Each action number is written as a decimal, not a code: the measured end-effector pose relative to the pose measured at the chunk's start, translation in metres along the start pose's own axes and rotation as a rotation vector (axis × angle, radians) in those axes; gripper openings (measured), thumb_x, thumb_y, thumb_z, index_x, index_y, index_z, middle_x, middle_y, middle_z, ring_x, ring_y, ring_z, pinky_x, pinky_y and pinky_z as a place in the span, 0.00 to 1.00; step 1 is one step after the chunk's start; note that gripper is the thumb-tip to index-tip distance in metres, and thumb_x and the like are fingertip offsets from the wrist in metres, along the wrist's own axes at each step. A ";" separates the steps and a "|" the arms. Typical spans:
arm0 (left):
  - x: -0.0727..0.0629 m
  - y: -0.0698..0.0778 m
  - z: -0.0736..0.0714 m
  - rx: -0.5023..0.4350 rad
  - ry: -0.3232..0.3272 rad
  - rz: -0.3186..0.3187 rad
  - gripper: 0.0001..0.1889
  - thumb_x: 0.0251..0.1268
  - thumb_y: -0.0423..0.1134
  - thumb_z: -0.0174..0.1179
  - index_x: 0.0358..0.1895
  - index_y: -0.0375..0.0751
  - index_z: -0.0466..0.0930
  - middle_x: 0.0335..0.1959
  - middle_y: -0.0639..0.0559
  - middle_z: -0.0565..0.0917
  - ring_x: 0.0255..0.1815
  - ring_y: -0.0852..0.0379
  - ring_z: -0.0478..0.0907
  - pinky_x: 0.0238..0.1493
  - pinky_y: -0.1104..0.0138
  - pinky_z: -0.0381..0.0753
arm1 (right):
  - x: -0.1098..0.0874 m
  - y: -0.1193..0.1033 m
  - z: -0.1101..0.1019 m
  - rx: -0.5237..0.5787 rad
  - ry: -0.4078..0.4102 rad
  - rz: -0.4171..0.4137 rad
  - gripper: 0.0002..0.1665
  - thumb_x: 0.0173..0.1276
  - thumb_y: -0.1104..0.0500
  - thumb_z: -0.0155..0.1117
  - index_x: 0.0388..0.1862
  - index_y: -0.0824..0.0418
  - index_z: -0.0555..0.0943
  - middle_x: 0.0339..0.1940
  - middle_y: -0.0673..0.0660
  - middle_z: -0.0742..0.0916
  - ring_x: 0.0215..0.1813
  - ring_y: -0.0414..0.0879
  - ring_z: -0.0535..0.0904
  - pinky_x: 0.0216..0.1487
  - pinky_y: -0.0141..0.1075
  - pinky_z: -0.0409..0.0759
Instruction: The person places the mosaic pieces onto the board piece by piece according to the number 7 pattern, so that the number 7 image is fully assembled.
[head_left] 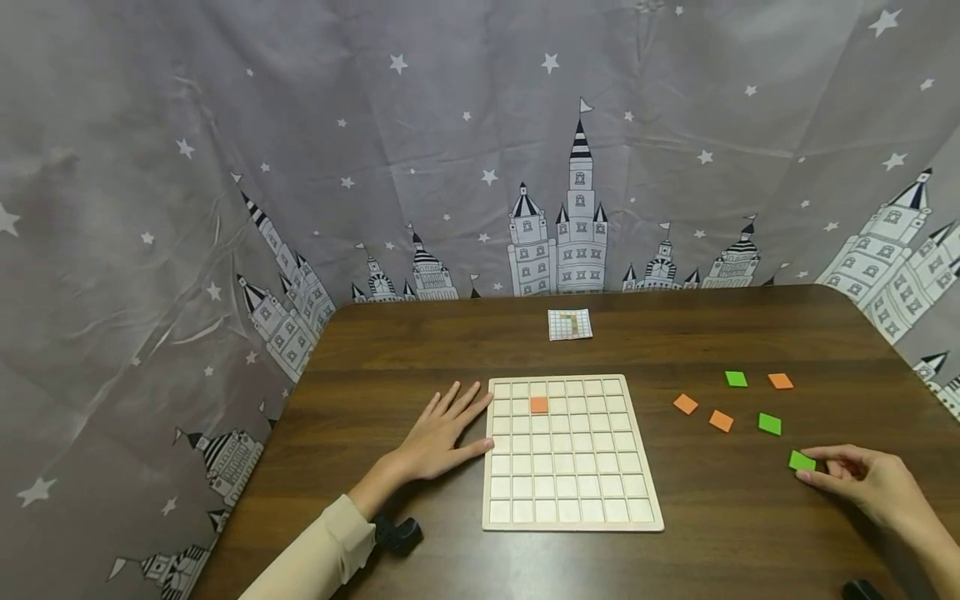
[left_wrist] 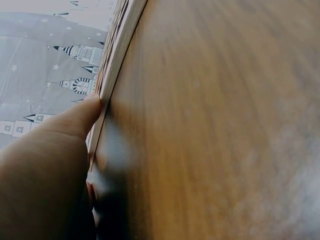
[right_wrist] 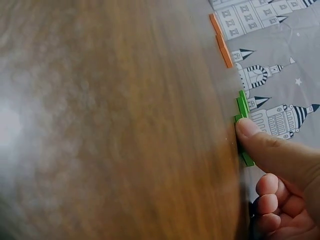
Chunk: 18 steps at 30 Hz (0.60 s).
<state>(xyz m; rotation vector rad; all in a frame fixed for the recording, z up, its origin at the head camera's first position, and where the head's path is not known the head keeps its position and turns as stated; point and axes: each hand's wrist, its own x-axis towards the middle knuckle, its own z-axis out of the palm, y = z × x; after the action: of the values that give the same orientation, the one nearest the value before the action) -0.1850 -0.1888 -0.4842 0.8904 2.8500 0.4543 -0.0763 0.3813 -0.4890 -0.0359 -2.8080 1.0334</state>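
At the table's right side my right hand (head_left: 862,482) pinches a green square tile (head_left: 802,461) between thumb and fingers; the right wrist view shows the thumb (right_wrist: 270,147) on the green tile (right_wrist: 245,159). My left hand (head_left: 442,437) lies with fingers spread, its fingertips and thumb touching the left edge of a pale wooden grid board (head_left: 572,527). In the left wrist view the thumb (left_wrist: 60,130) meets the board's side (left_wrist: 117,55). One orange tile (head_left: 539,405) sits in a cell in the board's second row from the top.
Right of the board lie loose tiles: two green ones (head_left: 736,379) (head_left: 769,423) and three orange ones (head_left: 780,381) (head_left: 686,404) (head_left: 722,421). A small card (head_left: 570,325) printed with a coloured grid lies behind the board. A grey castle-print curtain (head_left: 450,167) hangs behind the brown table (head_left: 420,342).
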 end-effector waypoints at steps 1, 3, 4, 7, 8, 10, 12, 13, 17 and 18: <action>0.000 0.000 0.000 0.000 0.000 -0.001 0.40 0.72 0.69 0.43 0.82 0.58 0.47 0.82 0.51 0.45 0.81 0.43 0.36 0.75 0.44 0.36 | 0.000 0.000 0.000 -0.002 0.003 -0.001 0.18 0.60 0.58 0.77 0.42 0.71 0.86 0.20 0.47 0.70 0.22 0.38 0.62 0.23 0.33 0.57; -0.001 0.000 0.001 -0.001 0.002 -0.004 0.40 0.72 0.69 0.43 0.82 0.58 0.47 0.82 0.51 0.45 0.81 0.43 0.36 0.75 0.44 0.36 | 0.000 -0.001 0.001 -0.005 0.012 -0.007 0.17 0.59 0.58 0.77 0.41 0.71 0.87 0.20 0.47 0.70 0.22 0.38 0.62 0.22 0.33 0.56; -0.001 0.000 0.001 -0.002 0.003 -0.004 0.40 0.72 0.69 0.43 0.82 0.58 0.47 0.82 0.51 0.45 0.81 0.43 0.36 0.75 0.44 0.36 | 0.000 -0.001 0.001 -0.006 0.016 -0.012 0.17 0.59 0.58 0.77 0.40 0.70 0.87 0.20 0.46 0.69 0.22 0.37 0.61 0.22 0.33 0.56; -0.001 0.000 0.001 -0.003 0.003 -0.007 0.40 0.72 0.69 0.43 0.82 0.58 0.47 0.82 0.51 0.45 0.81 0.43 0.36 0.75 0.44 0.36 | 0.000 -0.002 0.001 -0.009 0.026 -0.022 0.16 0.59 0.59 0.77 0.39 0.70 0.87 0.19 0.46 0.69 0.22 0.37 0.61 0.22 0.33 0.56; -0.001 0.000 0.001 -0.003 0.002 -0.009 0.40 0.72 0.69 0.43 0.82 0.58 0.46 0.82 0.51 0.45 0.81 0.43 0.36 0.75 0.44 0.36 | 0.000 -0.002 0.001 -0.010 0.027 -0.023 0.16 0.59 0.59 0.77 0.40 0.70 0.87 0.19 0.46 0.69 0.22 0.37 0.61 0.22 0.34 0.55; -0.001 0.000 0.001 -0.004 0.001 -0.011 0.40 0.72 0.69 0.43 0.82 0.59 0.46 0.82 0.51 0.45 0.81 0.43 0.36 0.75 0.44 0.35 | 0.000 -0.002 0.001 -0.007 0.025 -0.022 0.16 0.60 0.58 0.77 0.40 0.70 0.87 0.19 0.46 0.70 0.21 0.37 0.61 0.21 0.34 0.55; -0.001 0.001 0.001 -0.005 0.003 -0.011 0.40 0.72 0.69 0.44 0.82 0.58 0.47 0.82 0.51 0.46 0.81 0.43 0.36 0.75 0.44 0.36 | 0.000 -0.001 0.001 -0.003 0.022 -0.014 0.17 0.61 0.58 0.76 0.41 0.71 0.86 0.19 0.46 0.70 0.22 0.37 0.62 0.21 0.34 0.56; -0.001 0.001 0.001 -0.007 0.005 -0.009 0.40 0.72 0.68 0.44 0.82 0.58 0.47 0.82 0.51 0.46 0.81 0.42 0.36 0.75 0.44 0.36 | 0.000 -0.001 0.001 0.000 0.023 -0.014 0.17 0.61 0.59 0.76 0.41 0.71 0.86 0.19 0.47 0.70 0.21 0.37 0.62 0.21 0.34 0.56; -0.001 0.001 0.002 -0.006 0.026 0.005 0.40 0.72 0.68 0.44 0.82 0.57 0.48 0.82 0.50 0.47 0.81 0.41 0.38 0.75 0.43 0.37 | 0.000 -0.001 -0.001 0.017 0.028 -0.007 0.16 0.62 0.58 0.75 0.41 0.71 0.86 0.19 0.46 0.71 0.22 0.36 0.63 0.21 0.34 0.57; -0.001 0.001 0.002 -0.006 0.030 0.008 0.40 0.73 0.68 0.44 0.81 0.57 0.49 0.82 0.50 0.47 0.81 0.41 0.38 0.75 0.42 0.37 | 0.001 -0.002 -0.002 0.022 0.034 -0.010 0.16 0.62 0.59 0.76 0.40 0.71 0.86 0.19 0.45 0.71 0.22 0.36 0.63 0.21 0.34 0.57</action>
<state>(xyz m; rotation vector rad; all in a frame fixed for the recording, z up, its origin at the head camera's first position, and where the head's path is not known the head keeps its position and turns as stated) -0.1834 -0.1876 -0.4854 0.9026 2.8719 0.4806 -0.0766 0.3811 -0.4867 -0.0358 -2.7635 1.0512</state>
